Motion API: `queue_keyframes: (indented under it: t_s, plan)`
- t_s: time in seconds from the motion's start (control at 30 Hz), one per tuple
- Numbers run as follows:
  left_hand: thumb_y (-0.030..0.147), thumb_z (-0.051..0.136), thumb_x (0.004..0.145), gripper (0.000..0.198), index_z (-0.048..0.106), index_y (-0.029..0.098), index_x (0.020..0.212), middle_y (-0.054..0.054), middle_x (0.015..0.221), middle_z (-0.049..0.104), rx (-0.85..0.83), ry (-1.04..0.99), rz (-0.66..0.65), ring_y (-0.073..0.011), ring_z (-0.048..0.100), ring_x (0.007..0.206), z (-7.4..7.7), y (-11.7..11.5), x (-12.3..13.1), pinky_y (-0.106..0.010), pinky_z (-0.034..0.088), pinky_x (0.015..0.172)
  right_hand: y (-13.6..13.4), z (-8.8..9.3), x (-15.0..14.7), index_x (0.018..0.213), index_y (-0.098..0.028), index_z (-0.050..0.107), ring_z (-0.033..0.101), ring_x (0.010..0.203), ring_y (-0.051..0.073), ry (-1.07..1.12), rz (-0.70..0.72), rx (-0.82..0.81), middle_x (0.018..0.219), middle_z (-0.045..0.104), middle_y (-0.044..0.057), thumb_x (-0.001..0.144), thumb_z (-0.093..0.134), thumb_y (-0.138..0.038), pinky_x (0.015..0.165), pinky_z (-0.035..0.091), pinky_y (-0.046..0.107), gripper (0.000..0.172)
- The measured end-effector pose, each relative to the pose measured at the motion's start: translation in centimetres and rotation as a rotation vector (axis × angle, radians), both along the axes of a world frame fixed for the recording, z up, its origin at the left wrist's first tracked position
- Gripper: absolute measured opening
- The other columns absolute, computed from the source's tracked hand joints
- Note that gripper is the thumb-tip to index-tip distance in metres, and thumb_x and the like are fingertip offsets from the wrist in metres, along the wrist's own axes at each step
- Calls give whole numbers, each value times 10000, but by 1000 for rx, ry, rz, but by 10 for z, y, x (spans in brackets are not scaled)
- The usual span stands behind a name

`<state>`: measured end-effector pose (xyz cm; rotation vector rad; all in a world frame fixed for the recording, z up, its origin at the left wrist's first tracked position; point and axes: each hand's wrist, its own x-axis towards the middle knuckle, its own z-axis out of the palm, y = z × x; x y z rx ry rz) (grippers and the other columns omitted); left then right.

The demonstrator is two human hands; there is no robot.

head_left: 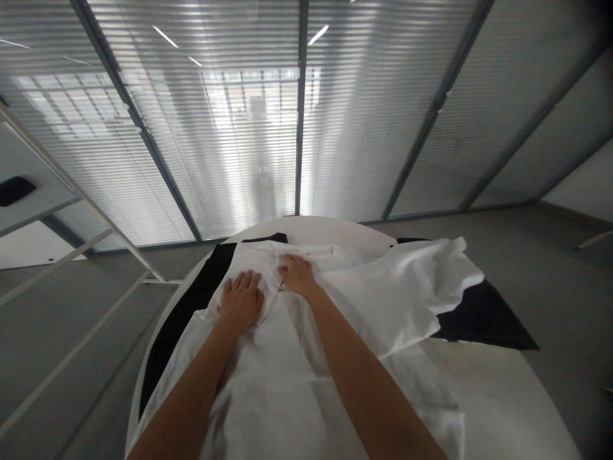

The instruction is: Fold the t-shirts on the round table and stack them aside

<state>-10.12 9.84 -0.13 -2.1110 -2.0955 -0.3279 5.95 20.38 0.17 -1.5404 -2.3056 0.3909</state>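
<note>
A white short-sleeved shirt (297,358) lies spread over the round table, wrinkled around the middle. My left hand (242,299) rests palm down on its upper left part, fingers spread a little and gripping nothing. Close beside it and slightly farther off, my right hand (297,275) presses flat near the collar area, with its fingers stretched toward the left. One sleeve (412,291) reaches out to the right with a wavy, crumpled edge. Black cloth (179,332) shows from beneath the shirt on the left, and more black cloth (488,316) hangs past the table's right side.
The white round table (498,377) shows its bare top at the right front. A pale metal frame (86,198) stands on the left, close to the table. Behind the table runs a glass partition with blinds (354,128). Grey floor (541,255) surrounds the table.
</note>
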Motion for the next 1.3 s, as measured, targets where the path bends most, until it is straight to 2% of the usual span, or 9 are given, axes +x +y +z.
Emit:
queue_keyframes:
  t_s: [0.27,0.37,0.53,0.63,0.77,0.87,0.97,1.13,1.3]
  plan:
    - [274,365,919,469,526,209,1355,-113,1451,487,30,21,12,-281,398,1351,-1,0,1,-503,240,1120,46,22,9,1328,-246,517,491,1233,220,23,-187,64,1323,570,101,1012,247,-386,1034,337,382,438]
    - [270,363,919,469,527,202,1353,-117,1454,483,41,27,11,-287,393,1353,-2,0,1,-512,235,1119,64,26,3,1368,-237,480,508,1231,254,-46,-193,-56,1318,572,135,1014,216,-441,1015,361,451,485]
    - [275,379,911,475,518,211,1361,-111,1453,484,29,13,17,-290,388,1358,-2,0,1,-510,224,1126,88,33,-4,1258,-207,616,539,1207,332,-121,-172,-230,1293,596,167,896,493,-479,986,378,527,469]
    - [276,389,908,475,521,201,1358,-122,1451,483,27,-6,14,-295,387,1355,-1,0,1,-519,222,1124,96,43,-3,1169,-149,681,655,1003,296,-128,-167,-358,1118,684,175,748,680,-421,858,482,421,502]
    - [275,399,906,467,525,214,1352,-115,1456,480,29,-11,20,-296,382,1356,-1,0,1,-526,222,1120,97,57,0,1031,-114,740,684,801,260,-144,-127,-496,921,724,129,665,750,-375,706,518,345,450]
    - [272,394,906,462,532,214,1343,-113,1450,487,36,-10,19,-294,385,1355,-1,1,0,-521,224,1120,94,62,1,915,-152,766,672,789,240,-142,0,-434,866,729,66,680,737,-331,719,512,332,297]
    - [276,389,907,465,533,201,1343,-124,1446,486,43,-15,11,-301,387,1351,-2,0,0,-524,225,1119,95,63,0,932,-205,761,658,861,209,-112,46,-310,914,734,22,711,687,-224,791,487,299,234]
    - [273,391,906,468,526,199,1349,-131,1441,489,49,-23,9,-301,398,1338,-2,0,0,-532,230,1114,98,57,-7,1130,-273,675,555,1125,266,-73,-49,-99,1192,657,49,836,551,-243,989,366,452,321]
    - [279,409,903,461,531,230,1344,-110,1447,487,36,-31,23,-298,391,1346,-1,0,0,-533,223,1118,87,32,-8,1155,-230,637,483,1155,302,-143,-161,146,1225,596,137,896,459,-259,986,313,479,316]
